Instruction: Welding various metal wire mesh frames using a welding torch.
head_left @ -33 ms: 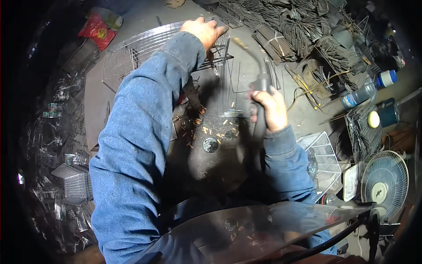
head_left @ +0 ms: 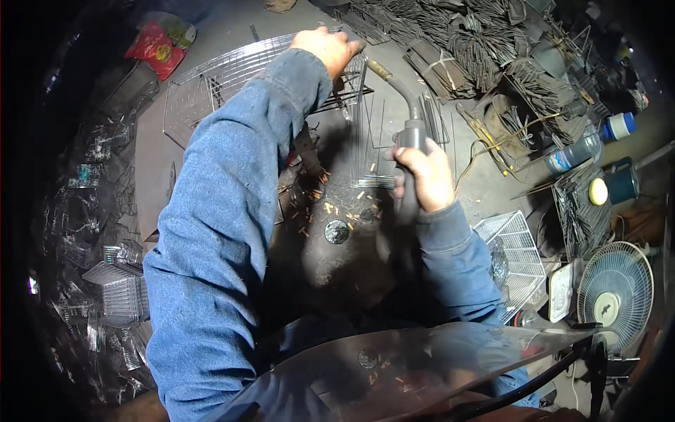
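My left hand (head_left: 327, 50) grips the far right end of a metal wire basket (head_left: 246, 60), its fingers curled over the top edge. The basket lies on its side across the far part of the work area. My right hand (head_left: 429, 179) is wrapped round the grey handle of a welding torch (head_left: 412, 137). The torch's curved neck points away and to the left. Its brass-coloured nozzle is close to the basket's right corner, and I cannot tell whether they touch. Thin bent wire frames (head_left: 369, 151) lie below the nozzle.
Short copper-coloured bits (head_left: 330, 209) are scattered near a round metal disc (head_left: 336, 231). Bundles of wire parts (head_left: 471, 53) fill the far right. A white wire basket (head_left: 517, 246), a fan (head_left: 615, 295) and a plastic bottle (head_left: 573, 156) stand right. A transparent visor (head_left: 422, 366) crosses the lower view.
The welding torch in my right hand has shifted slightly left, its nozzle nearer the wire basket's corner, and it looks less blurred. My left hand stays on the basket.
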`<state>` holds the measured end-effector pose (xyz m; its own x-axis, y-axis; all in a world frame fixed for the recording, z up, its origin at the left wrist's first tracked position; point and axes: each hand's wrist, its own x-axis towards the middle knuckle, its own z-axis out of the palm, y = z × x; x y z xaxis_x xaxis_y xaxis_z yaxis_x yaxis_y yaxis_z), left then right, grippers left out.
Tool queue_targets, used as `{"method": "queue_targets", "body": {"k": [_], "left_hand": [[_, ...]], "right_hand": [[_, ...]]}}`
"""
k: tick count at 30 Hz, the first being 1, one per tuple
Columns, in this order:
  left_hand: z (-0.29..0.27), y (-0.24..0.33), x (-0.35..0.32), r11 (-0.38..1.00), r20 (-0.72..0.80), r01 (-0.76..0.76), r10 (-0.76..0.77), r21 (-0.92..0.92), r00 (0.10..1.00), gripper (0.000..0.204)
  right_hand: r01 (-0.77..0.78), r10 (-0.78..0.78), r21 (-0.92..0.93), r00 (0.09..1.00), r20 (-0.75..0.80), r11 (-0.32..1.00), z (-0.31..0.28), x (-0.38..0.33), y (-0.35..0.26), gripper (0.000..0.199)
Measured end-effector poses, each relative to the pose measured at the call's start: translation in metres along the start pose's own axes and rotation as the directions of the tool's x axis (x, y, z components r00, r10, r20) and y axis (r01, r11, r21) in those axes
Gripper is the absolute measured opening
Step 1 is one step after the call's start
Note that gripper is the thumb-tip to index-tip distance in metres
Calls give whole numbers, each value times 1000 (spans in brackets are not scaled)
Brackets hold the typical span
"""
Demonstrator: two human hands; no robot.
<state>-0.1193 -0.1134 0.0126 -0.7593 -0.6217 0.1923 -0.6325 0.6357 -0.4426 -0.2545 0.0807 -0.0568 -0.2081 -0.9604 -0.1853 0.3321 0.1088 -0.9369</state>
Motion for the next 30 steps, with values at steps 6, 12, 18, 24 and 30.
{"method": "queue_targets", "body": {"k": [6,12,18,24,30], "left_hand": [[-9,1,12,998,197,44,-34,-43,980,59],[-7,0,19,999,214,27,-21,-24,977,54],[-11,1,17,998,241,59,-54,-16,969,43],[-5,0,15,996,156,35,-23,-76,987,44],[-7,0,13,998,142,15,-5,-68,990,47]], "right_hand": [[86,-88,-40,995,-54,995,5,0,8,21],[92,-93,-23,995,-42,996,7,-4,11,24],[57,-59,-55,998,-24,997,4,-1,12,24],[45,-45,-81,999,-3,996,5,-1,9,26],[63,-64,-57,998,-15,996,7,-4,9,25]]}}
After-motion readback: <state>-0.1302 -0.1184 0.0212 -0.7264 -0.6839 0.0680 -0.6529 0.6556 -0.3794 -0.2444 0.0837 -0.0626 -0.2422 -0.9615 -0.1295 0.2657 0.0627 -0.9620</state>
